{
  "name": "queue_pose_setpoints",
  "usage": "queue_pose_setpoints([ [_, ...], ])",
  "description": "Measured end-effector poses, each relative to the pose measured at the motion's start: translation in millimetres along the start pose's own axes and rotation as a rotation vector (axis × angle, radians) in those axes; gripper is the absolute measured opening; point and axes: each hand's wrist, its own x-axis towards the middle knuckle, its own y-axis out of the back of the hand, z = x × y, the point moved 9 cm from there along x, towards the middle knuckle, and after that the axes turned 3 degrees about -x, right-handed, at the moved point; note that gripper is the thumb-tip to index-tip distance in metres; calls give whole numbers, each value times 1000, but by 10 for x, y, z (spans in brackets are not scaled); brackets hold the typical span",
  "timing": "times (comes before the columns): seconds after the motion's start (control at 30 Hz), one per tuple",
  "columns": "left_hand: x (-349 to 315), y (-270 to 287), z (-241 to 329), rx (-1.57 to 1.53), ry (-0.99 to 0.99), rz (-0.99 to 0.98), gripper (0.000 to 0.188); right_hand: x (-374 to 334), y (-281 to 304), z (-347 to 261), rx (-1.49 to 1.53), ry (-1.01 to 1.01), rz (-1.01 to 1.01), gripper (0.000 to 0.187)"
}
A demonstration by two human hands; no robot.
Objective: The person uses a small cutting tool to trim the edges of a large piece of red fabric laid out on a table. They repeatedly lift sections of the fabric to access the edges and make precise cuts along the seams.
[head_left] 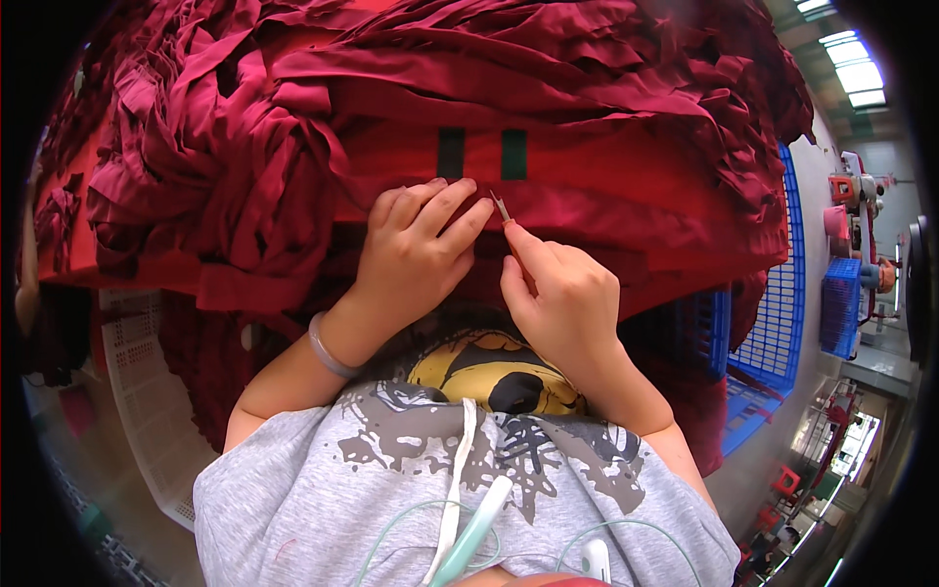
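A seam ripper (504, 211) with a thin forked metal tip and an orange-brown handle is in my right hand (570, 293), its fingers wrapped round the handle. The tip points up and left, just above a strip of dark red fabric (606, 217). To its left, my left hand (416, 245) is bent over the same strip with its fingertips on the cloth; its thumb is hidden beneath. The two hands are close together but apart. Beyond the fingers, two dark green rectangles (514, 155) show on the bright red table surface (391, 147).
Heaped dark red cloth strips (235, 166) cover the table's left and far side. A white plastic basket (137, 382) stands below at left, a blue crate (773, 313) at right. Light cords (460, 489) hang over my grey shirt. At the far left another person's arm (27, 293) shows.
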Motion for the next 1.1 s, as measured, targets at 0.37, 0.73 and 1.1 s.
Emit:
queue_pose_setpoints([
  [0.37,5,21,0,-1,3,-18,45,25,-7,38,100,-40,-19,26],
  [0.73,-1,19,3,-13,13,-42,45,101,126,255,350,-174,115,37],
  [1.1,-53,62,-98,-150,37,9,40,507,-128,90,53,-55,43,9],
])
